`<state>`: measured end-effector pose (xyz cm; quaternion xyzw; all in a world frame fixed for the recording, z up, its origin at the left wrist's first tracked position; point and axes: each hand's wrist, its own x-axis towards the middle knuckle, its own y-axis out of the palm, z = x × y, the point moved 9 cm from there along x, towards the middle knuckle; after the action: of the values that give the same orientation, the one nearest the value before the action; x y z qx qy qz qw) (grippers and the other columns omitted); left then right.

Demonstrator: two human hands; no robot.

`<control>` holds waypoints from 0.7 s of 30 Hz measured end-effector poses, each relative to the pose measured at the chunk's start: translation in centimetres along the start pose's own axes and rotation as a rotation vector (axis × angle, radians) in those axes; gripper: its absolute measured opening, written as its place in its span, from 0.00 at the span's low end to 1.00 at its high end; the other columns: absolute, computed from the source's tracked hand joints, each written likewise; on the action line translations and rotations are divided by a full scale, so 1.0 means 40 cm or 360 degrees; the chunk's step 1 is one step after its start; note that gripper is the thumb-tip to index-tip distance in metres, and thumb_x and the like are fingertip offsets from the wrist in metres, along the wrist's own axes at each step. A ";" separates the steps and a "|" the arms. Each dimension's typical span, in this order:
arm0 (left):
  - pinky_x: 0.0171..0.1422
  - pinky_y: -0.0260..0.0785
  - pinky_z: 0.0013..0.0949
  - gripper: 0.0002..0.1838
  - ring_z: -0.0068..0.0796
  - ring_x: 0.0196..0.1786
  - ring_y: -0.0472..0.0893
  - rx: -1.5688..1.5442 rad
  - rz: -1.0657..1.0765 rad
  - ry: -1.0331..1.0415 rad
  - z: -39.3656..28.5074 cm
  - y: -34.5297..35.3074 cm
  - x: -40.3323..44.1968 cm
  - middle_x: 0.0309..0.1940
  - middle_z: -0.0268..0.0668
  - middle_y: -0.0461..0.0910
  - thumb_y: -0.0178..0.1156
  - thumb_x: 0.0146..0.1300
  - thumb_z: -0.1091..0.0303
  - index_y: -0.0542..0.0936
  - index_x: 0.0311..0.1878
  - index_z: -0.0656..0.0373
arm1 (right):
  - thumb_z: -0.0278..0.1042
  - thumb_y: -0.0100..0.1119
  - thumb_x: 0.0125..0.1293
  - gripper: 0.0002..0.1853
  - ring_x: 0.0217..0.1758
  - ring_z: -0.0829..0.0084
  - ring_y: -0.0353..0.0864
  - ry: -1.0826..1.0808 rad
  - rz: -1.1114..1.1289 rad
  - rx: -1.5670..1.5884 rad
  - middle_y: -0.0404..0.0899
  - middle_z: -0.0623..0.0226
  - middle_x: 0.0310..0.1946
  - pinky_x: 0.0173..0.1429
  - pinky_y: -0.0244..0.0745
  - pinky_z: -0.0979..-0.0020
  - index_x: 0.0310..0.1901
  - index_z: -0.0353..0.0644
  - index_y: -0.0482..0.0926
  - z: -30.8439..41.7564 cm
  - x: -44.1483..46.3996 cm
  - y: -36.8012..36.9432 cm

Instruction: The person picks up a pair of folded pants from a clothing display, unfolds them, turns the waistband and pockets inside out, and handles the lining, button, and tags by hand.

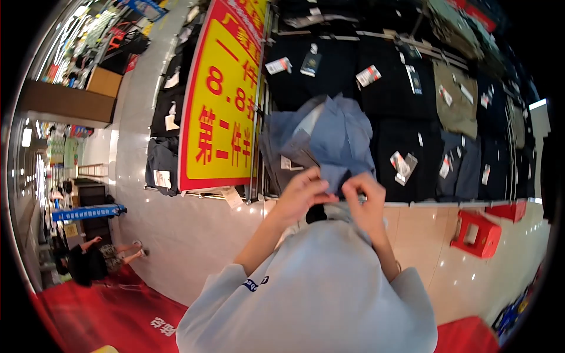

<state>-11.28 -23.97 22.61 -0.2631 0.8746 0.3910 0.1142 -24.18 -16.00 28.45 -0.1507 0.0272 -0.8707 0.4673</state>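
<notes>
A crumpled blue-grey garment lies on the display of folded clothes in front of me; I cannot tell its exact kind. Its near end reaches my body. My left hand pinches the near edge, with thumb and fingers together. At the same edge, a short gap to the right, my right hand has its fingers curled and pinched on the cloth. A small dark patch shows between the hands. Partly under the garment is a greyer cloth with a white tag.
Folded dark garments with paper tags fill the rack ahead. A yellow and red sign stands left of my hands. Red stools stand on the floor at right. A person in black is far left, near red cloth.
</notes>
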 end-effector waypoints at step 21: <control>0.51 0.78 0.26 0.07 0.18 0.37 0.81 0.0353 -0.0256 0.0235 0.043 -0.080 0.015 0.33 0.28 0.76 0.60 0.72 0.66 0.73 0.39 0.55 | 0.36 0.64 0.48 0.19 0.38 0.72 0.74 -0.2460 0.0529 -0.0127 0.78 0.66 0.38 0.41 0.73 0.70 0.45 0.42 0.82 0.916 0.008 0.060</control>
<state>-10.05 -24.68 19.22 -0.3460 0.8945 0.2612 0.1089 -11.88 -14.19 63.01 -0.7235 -0.2518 -0.4364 0.4720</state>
